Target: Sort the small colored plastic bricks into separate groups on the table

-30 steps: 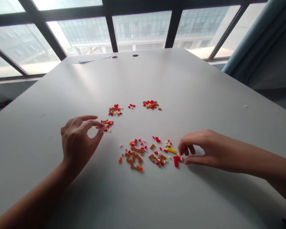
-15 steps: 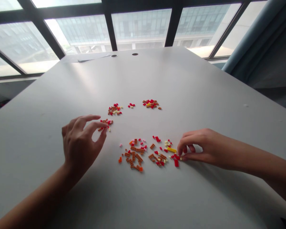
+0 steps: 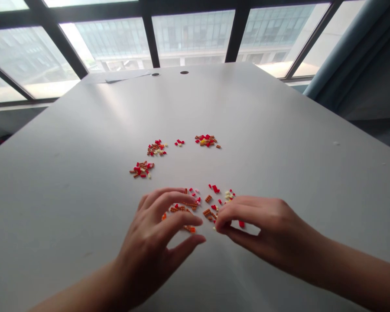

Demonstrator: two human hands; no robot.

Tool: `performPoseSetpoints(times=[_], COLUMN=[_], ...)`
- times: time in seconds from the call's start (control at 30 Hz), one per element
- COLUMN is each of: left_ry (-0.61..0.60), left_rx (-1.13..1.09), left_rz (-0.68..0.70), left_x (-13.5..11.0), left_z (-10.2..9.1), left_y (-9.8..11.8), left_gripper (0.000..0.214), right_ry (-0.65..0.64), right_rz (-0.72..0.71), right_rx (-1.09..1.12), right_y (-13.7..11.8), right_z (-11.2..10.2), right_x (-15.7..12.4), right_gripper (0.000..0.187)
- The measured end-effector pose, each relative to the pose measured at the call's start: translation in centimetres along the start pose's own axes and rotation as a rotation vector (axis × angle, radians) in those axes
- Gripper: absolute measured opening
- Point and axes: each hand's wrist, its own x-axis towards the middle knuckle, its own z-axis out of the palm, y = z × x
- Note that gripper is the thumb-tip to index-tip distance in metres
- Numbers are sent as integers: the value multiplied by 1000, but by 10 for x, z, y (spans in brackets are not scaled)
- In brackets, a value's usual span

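Note:
My left hand (image 3: 152, 238) hovers with curved, spread fingers over the near scatter of tiny orange, red and cream interlocking bricks (image 3: 185, 203) on the white table (image 3: 84, 173). Its fingertips reach over the orange bricks. My right hand (image 3: 256, 229) comes in from the right, fingertips drawn together at the scatter's right part. Anything small between those fingers is hidden. Both hands cover much of the scatter. Three smaller heaps of red, brown and cream bricks (image 3: 142, 169) (image 3: 156, 148) (image 3: 206, 140) lie farther off, out of reach of my fingers.
A small cluster of red bricks (image 3: 179, 142) lies between the far heaps. The far table edge has two round grommet holes (image 3: 155, 74) and a flat sheet of paper (image 3: 126, 77). Large windows (image 3: 191, 39) stand behind, with a blue-grey curtain (image 3: 341, 47) at right.
Both hands have moved together over the near scatter, my left hand leaving the left heap and my right hand shifting left. The long yellow brick is now out of sight.

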Motion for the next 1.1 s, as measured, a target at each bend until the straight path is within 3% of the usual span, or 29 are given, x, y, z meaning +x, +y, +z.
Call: performPoseSetpoints(times=[0.13, 0.27, 0.5, 0.63, 0.83, 1.1], left_ry=[3, 11, 208, 193, 151, 165], left_rx=[-51, 4, 562, 710, 763, 688], left_rz=[-5, -3, -77, -184, -241, -202], left_x=[-5, -1, 8, 6, 3, 6], left_z=[7, 6, -20, -28, -25, -24], left_y=[13, 5, -66, -92, -91, -73], left_gripper=[4, 10, 7, 12, 12, 10], right_ry=[28, 31, -194, -268, -338, -342], right_rz=[-93, -101, 116, 174, 233, 240], right_rx=[48, 50, -184, -197, -189, -221], right_y=[-9, -3, 29, 37, 35, 28], right_z=[18, 11, -39, -42, -37, -33], right_x=[-1, -1, 0, -1, 0, 4], right_gripper=[11, 13, 10, 14, 17, 15])
